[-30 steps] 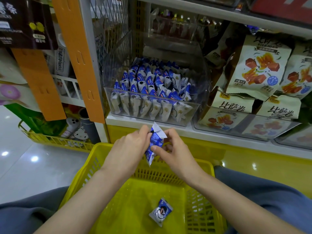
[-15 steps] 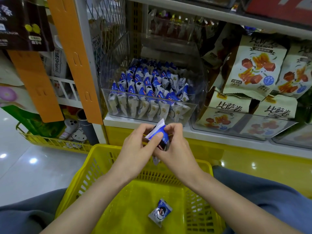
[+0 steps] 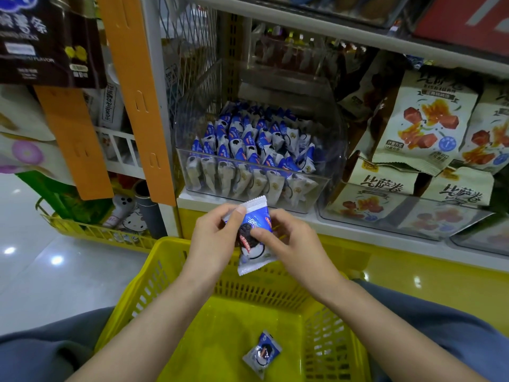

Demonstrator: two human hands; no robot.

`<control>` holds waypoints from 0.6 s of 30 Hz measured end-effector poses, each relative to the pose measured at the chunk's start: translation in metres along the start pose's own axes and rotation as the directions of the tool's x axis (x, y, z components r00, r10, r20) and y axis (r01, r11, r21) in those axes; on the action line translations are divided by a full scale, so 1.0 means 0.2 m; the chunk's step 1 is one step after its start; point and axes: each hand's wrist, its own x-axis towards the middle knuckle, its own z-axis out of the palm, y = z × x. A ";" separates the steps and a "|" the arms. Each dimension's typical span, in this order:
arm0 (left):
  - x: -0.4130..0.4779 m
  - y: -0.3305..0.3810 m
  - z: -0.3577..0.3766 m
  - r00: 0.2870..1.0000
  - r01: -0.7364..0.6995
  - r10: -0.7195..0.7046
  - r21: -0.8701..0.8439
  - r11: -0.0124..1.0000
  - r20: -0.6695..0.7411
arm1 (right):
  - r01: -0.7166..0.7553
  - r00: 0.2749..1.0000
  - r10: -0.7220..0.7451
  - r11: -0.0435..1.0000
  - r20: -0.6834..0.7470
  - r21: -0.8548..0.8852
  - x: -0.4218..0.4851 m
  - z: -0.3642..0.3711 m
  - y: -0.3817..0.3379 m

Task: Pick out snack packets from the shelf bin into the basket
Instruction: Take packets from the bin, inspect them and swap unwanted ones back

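Nearest the person sits the yellow basket (image 3: 261, 288), with one loose packet (image 3: 261, 354) lying flat on its floor, right of centre. Above the basket's far rim, the left hand (image 3: 217, 238) and right hand (image 3: 294, 244) share a held packet (image 3: 254, 235). It is blue and white and roughly upright. The left grip pinches its upper left edge and the right grip pinches its middle from the right, so both are clenched on it.

The step in hand looks like the drop. The packet hangs over the far wall, not the basket's floor, so it is best drawn nearer before either grip lets go. Freeing one hand first would stop the crinkly wrapper from snagging or flipping out over the rim.

Farther off, on the shelf, stands the clear shelf bin (image 3: 327, 150). The stocked packets (image 3: 248, 142) in it are packed in upright rows, so the next one should lift out cleanly by its top seam.
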 end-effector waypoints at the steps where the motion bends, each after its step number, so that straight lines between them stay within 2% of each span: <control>1: -0.01 0.00 0.00 0.999 0.036 -0.036 -0.048 0.998 -0.001 | 0.037 0.999 -0.038 0.998 -0.007 -0.050 0.00 -0.01 -0.01; 3: -0.01 0.00 0.01 0.997 0.077 -0.079 -0.107 0.991 -0.015 | 0.062 0.998 -0.063 0.996 -0.016 -0.070 0.00 -0.02 -0.02; 6: 0.01 -0.01 -0.02 0.985 0.123 -0.144 -0.194 0.973 -0.096 | -0.008 1.000 0.008 1.000 0.006 -0.008 0.00 -0.01 -0.01; 9: 0.03 -0.01 -0.03 0.976 0.156 -0.188 -0.251 0.956 -0.113 | -0.127 0.991 0.120 0.976 0.054 0.179 -0.01 0.00 -0.01; 12: 0.02 0.00 -0.02 0.968 0.194 -0.238 -0.352 0.915 -0.085 | -0.144 0.989 0.148 0.928 0.012 0.343 0.01 -0.03 -0.02; 15: 0.01 0.01 -0.01 0.954 0.244 -0.299 -0.498 0.832 -0.032 | -0.122 0.988 0.151 0.891 -0.032 0.438 0.02 -0.05 -0.03; 18: 0.01 0.03 -0.01 0.951 0.284 -0.300 -0.611 0.738 0.080 | -0.122 0.979 0.189 0.846 -0.080 0.519 0.01 -0.04 -0.03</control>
